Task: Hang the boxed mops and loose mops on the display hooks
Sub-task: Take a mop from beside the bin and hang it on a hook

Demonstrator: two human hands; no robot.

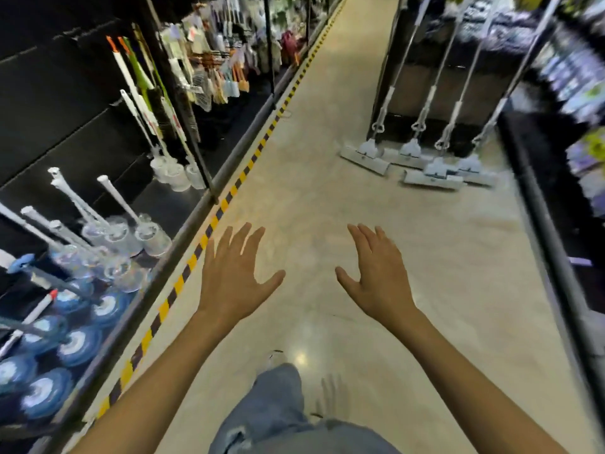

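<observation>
Several loose flat mops (415, 158) with white heads and metal handles lean against a dark display at the far right of the aisle, their heads resting on the floor. My left hand (234, 273) and my right hand (376, 273) are both stretched out over the floor in the middle of the aisle, fingers spread, holding nothing. The mops are well ahead of both hands. I see no boxed mops clearly.
On the left, a dark shelf unit (82, 132) holds blue round mop heads (75, 345), clear plungers (131, 237) and hanging brushes. A yellow-black striped line (209, 231) runs along its base. Blurred shelving (573, 93) stands on the right. My leg in jeans (278, 407) is below.
</observation>
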